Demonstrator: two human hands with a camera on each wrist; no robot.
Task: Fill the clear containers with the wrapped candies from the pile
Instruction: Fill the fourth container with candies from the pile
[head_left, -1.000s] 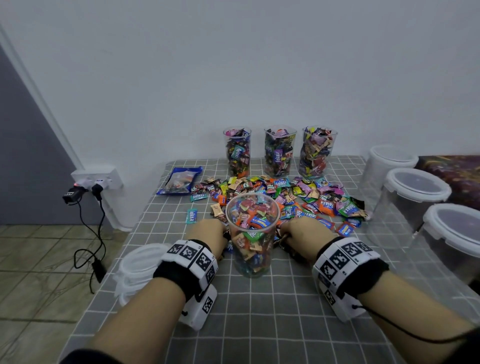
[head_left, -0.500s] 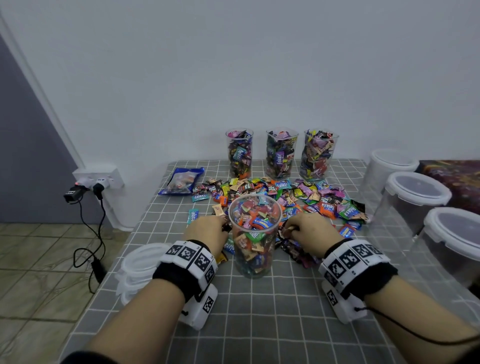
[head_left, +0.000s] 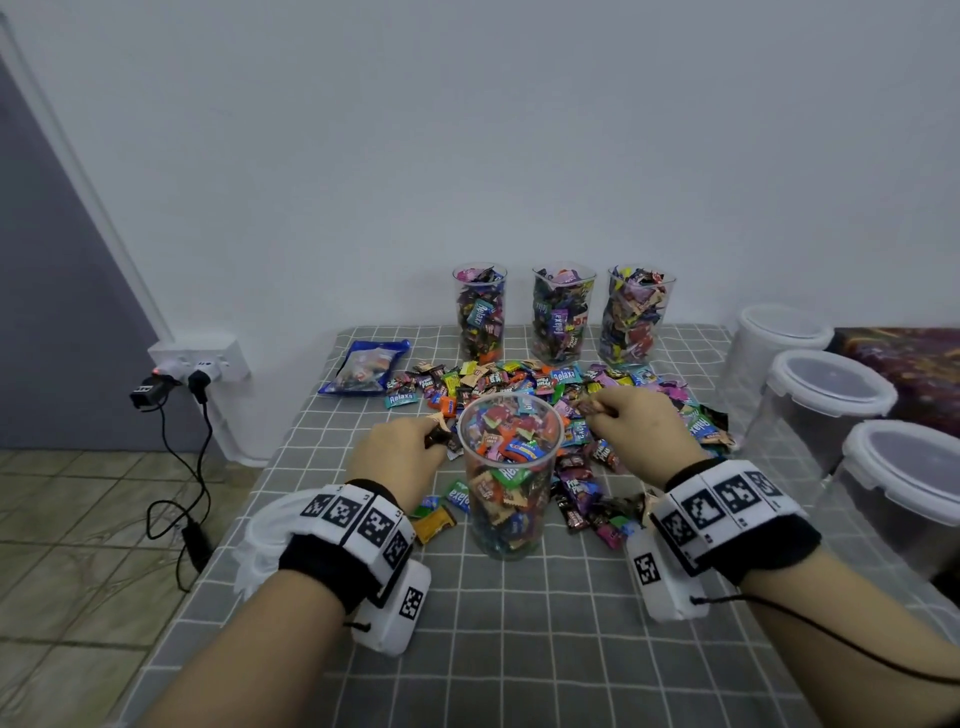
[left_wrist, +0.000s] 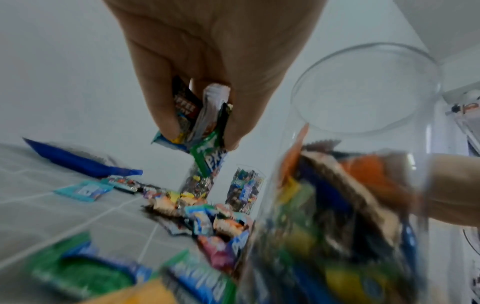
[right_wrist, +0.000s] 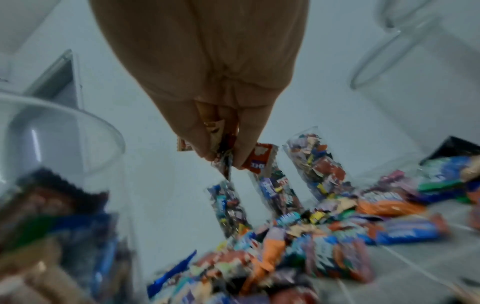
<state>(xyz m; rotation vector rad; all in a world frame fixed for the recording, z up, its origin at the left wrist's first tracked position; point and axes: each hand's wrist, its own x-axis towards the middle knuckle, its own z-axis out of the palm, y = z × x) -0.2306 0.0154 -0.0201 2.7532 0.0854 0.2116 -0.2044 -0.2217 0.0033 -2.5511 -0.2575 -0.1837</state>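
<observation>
A clear cup (head_left: 509, 467) nearly full of wrapped candies stands in the middle of the checked table, and shows close up as the cup (left_wrist: 363, 185) and the cup (right_wrist: 52, 185) in the wrist views. My left hand (head_left: 410, 447) is raised at its left rim and grips a bunch of candies (left_wrist: 200, 123). My right hand (head_left: 623, 421) is lifted at the cup's right rim and pinches several candies (right_wrist: 223, 152). The candy pile (head_left: 545, 395) spreads behind and beside the cup. Three filled clear cups (head_left: 561, 317) stand at the back.
Three lidded white-rimmed tubs (head_left: 826, 395) line the right edge. A blue candy bag (head_left: 366, 366) lies at the back left. A stack of clear lids (head_left: 265, 525) sits under my left wrist. The table (head_left: 519, 649) ends at the left above a tiled floor with a wall socket (head_left: 197, 358) and cables.
Both hands have risen from the candies on the table to the cup's rim, each carrying a pinch of candies. The cup has stayed in place.
</observation>
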